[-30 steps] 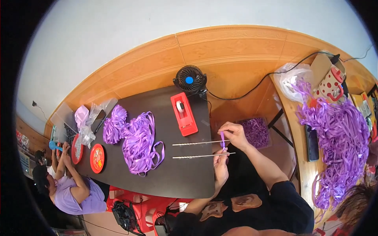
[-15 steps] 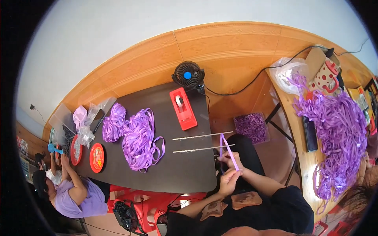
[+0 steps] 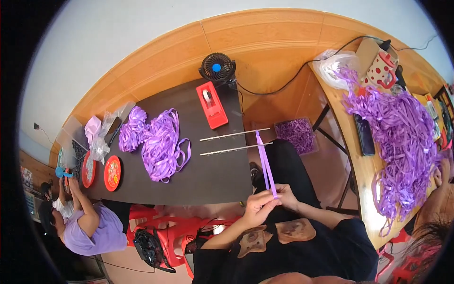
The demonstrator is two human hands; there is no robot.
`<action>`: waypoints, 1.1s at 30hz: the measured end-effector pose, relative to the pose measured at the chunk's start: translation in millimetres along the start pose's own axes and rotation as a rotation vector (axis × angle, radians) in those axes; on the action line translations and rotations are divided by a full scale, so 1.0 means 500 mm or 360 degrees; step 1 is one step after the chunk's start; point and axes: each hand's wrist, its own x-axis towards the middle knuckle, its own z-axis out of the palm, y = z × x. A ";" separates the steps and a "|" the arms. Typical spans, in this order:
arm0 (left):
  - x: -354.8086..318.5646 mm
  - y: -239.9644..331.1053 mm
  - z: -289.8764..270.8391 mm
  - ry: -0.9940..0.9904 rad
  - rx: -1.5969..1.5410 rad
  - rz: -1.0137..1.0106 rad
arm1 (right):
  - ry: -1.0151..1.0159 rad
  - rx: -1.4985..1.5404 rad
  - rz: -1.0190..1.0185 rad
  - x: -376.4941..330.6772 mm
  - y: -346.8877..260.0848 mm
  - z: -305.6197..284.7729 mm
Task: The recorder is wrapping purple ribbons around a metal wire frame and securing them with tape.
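Observation:
A narrow purple ribbon (image 3: 266,165) runs from the far one of two thin metal rods (image 3: 222,137) down to my hands, in two strands that meet at my fingers. It crosses the near rod (image 3: 227,150); whether over or under I cannot tell. My left hand (image 3: 260,207) is closed in a pinch on the ribbon's lower end. Right beside it, my right hand (image 3: 285,197) is also closed on the ribbon, its fingertips partly hidden. Both rods jut past the right edge of the dark table (image 3: 208,182).
On the dark table lie purple ribbon heaps (image 3: 163,146), a red tape dispenser (image 3: 212,105), a black fan (image 3: 217,67) and a red plate (image 3: 112,173). A wooden table (image 3: 369,208) at right bears more ribbon and a phone (image 3: 364,135). People sit at left and far right.
My hands have drawn together and moved toward my body, pulling the ribbon strands longer and straighter from the rod. The whole view has shifted slightly, with the table sitting higher.

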 end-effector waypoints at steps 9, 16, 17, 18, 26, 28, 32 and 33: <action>-0.056 -0.080 0.042 0.0298 -0.0627 -0.0839 | -0.0321 -0.0298 0.0237 -0.086 0.012 -0.001; -0.057 -0.119 0.017 0.0220 -0.0248 -0.0993 | -0.0375 -0.0598 0.0269 -0.079 0.012 0.000; -0.053 -0.121 0.024 0.0416 -0.0351 -0.0900 | -0.0379 -0.0600 0.0268 -0.077 0.008 0.002; -0.050 -0.123 0.027 0.0610 -0.0453 -0.0802 | -0.0388 -0.0648 0.0273 -0.076 0.004 0.004; -0.027 -0.161 0.015 0.0753 -0.0421 -0.0972 | -0.0391 -0.0714 0.0330 -0.069 -0.006 0.008; -0.023 -0.168 0.007 0.0718 -0.0481 -0.0976 | -0.0433 -0.0775 0.0280 -0.065 -0.007 0.005; -0.013 -0.160 0.002 0.0662 -0.0419 -0.1023 | -0.0422 -0.0718 0.0310 -0.062 -0.005 0.006; -0.013 -0.162 0.003 0.0674 -0.0448 -0.1035 | -0.0429 -0.0737 0.0274 -0.064 -0.007 0.006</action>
